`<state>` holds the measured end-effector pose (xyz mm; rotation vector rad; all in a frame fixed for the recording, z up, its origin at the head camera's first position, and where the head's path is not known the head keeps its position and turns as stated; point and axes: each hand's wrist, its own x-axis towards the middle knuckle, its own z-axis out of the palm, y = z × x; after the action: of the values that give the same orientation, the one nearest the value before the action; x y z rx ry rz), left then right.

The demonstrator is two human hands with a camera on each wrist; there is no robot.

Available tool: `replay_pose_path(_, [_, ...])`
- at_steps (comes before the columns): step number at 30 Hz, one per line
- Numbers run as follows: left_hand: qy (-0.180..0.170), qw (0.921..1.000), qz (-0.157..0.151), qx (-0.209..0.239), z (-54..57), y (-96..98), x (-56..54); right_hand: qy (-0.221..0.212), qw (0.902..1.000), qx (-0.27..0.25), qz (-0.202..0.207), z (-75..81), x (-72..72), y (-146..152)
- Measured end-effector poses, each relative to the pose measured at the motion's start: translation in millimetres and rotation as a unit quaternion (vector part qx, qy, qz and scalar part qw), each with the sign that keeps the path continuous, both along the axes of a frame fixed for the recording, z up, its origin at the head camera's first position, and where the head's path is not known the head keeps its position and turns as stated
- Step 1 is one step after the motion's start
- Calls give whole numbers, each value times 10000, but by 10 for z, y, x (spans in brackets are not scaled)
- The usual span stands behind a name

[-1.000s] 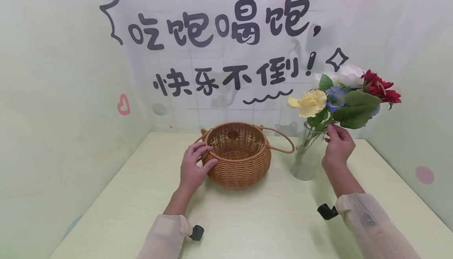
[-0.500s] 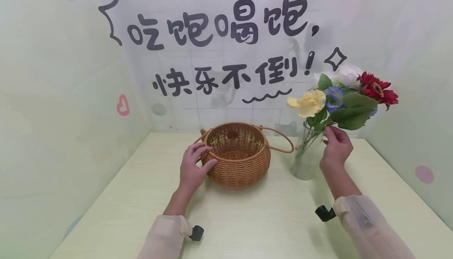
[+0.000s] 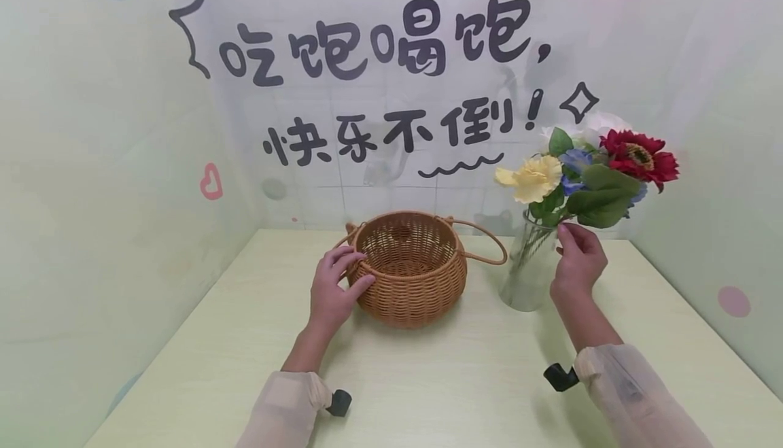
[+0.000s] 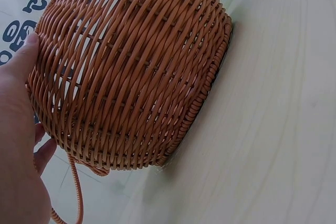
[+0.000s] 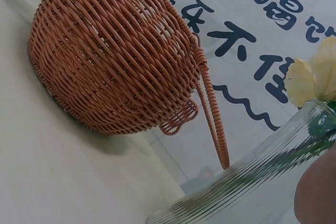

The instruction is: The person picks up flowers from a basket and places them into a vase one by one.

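Note:
A round brown wicker basket (image 3: 412,298) stands on the table, its inside bare in the head view. My left hand (image 3: 333,288) holds its left rim, thumb (image 4: 23,56) at the near side and fingers farther round. To the right, a clear ribbed glass vase (image 3: 526,271) holds several flowers: a yellow one (image 3: 532,179), blue ones (image 3: 575,162) and white ones (image 3: 605,125). My right hand (image 3: 578,257) pinches a stem at the vase's rim, under the green leaves (image 3: 602,200) and a big red flower (image 3: 639,156). In the right wrist view only a blurred fingertip (image 5: 317,190) shows.
The basket's handle (image 3: 498,247) hangs out to the right, close to the vase. Behind the pale wooden table (image 3: 440,387) rises a back wall with black lettering (image 3: 379,47). Side walls border it left and right. A black wrist camera (image 3: 559,376) sits at the right cuff.
My right hand has shifted slightly left and down along the vase's rim. The red flower has moved left and down and turned its face more toward the head camera. The left hand stays put.

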<state>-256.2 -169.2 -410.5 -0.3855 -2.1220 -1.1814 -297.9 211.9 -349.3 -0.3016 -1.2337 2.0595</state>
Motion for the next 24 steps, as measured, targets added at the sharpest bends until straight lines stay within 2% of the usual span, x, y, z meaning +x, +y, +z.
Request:
replay_pose_path(11, [-44, 10000, -67, -2, 2, -46, -96, -68, 10000, 37, -43, -87, 33, -62])
replay_pose_path(24, [-27, 9999, -122, -55, 19, -115, -188, -333, 9976, 611, 25, -227, 90, -122])
